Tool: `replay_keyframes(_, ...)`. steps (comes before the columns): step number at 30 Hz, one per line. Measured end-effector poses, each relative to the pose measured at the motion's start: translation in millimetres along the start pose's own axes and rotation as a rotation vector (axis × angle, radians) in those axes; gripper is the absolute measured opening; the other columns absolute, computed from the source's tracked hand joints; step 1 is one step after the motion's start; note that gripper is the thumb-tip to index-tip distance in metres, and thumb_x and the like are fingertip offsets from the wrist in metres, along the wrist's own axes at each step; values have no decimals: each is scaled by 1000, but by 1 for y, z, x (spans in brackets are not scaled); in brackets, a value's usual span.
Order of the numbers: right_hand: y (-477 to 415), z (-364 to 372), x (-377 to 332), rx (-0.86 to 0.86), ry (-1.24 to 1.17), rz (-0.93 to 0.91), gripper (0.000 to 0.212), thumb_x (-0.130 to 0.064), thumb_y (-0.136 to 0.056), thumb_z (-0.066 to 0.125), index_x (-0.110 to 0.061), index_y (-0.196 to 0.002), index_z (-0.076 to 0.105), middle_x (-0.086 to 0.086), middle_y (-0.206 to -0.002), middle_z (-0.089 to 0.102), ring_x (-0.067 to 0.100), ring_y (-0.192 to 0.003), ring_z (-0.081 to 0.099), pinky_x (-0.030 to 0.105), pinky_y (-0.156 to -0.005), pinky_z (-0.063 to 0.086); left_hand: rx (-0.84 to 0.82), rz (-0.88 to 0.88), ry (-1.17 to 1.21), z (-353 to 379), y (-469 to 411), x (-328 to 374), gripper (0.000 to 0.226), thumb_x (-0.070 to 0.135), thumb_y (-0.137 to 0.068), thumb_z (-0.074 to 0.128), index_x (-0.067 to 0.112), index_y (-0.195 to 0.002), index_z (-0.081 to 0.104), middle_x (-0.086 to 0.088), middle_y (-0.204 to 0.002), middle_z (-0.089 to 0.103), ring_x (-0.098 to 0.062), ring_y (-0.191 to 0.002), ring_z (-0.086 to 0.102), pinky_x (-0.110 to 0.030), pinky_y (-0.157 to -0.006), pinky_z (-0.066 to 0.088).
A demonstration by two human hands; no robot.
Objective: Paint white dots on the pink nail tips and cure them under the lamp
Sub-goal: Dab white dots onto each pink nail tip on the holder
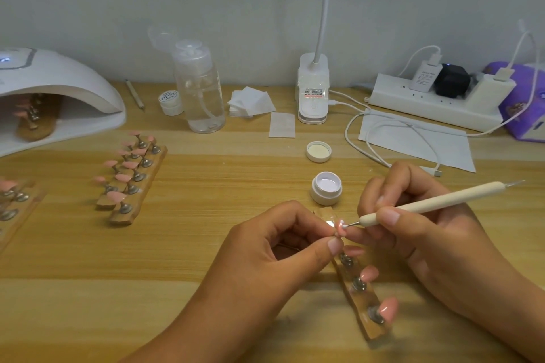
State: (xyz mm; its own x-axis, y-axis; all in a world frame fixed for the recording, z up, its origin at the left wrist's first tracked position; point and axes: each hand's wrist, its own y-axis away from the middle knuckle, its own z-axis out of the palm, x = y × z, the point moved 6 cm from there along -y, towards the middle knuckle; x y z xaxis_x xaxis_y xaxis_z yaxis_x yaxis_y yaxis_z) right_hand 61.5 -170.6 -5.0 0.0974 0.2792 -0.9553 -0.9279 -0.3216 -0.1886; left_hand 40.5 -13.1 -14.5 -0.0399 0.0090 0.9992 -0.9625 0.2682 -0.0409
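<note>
My left hand (283, 242) pinches a small pink nail tip (339, 228) on its stand between thumb and fingers. In my right hand (413, 230) a cream dotting pen (433, 203) is gripped, with its metal point touching that tip. Under both hands lies a wooden holder strip (364, 300) with other pink tips (388, 308) on metal stands. An open jar of white gel (326, 187) stands just beyond the hands, its lid (318, 151) farther back. The white curing lamp (59, 91) at far left shelters another strip of pink tips (32, 115).
Two more strips with pink tips (132, 177) lie left of centre, another at the left edge (11, 203). Behind stand a clear pump bottle (200, 88), a small jar (170, 102), wipes (250, 102), a desk lamp base (313, 88), a power strip (436, 100) and cables.
</note>
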Motion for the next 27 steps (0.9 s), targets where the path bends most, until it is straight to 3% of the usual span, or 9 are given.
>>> replay_keyframes(8, 0, -1, -1, 11, 9, -16, 19, -22, -71, 77, -17, -71, 58, 1, -71, 59, 16, -66, 65, 30, -70, 58, -4, 2, 5, 0, 0, 0, 7, 26, -71, 73, 22, -77, 71, 10, -66, 67, 0, -64, 59, -13, -62, 46)
replay_keyframes(15, 0, -1, 1, 10, -8, -2, 33, -38, -68, 84, -17, -73, 59, 2, -73, 60, 17, -70, 67, 31, -71, 58, 0, 5, -13, -1, 0, -1, 8, 27, -71, 74, 22, -77, 71, 10, -68, 68, -1, -65, 60, -14, -63, 47)
replay_keyframes(24, -1, -3, -2, -5, -55, -34, 13, -19, -74, 73, -16, -76, 59, 1, -72, 56, 10, -63, 57, 37, -72, 58, -14, 10, -43, 0, 0, -3, 7, 28, -72, 73, 24, -77, 71, 6, -71, 69, -3, -67, 60, -15, -62, 48)
replay_keyframes(27, -2, -7, -10, 68, 36, -112, 26, -34, -76, 79, -21, -88, 61, 1, -76, 56, 9, -69, 58, 41, -79, 57, -33, 22, -74, 2, 0, -2, 8, 27, -74, 71, 23, -81, 69, 0, -78, 70, -4, -70, 61, -17, -63, 49)
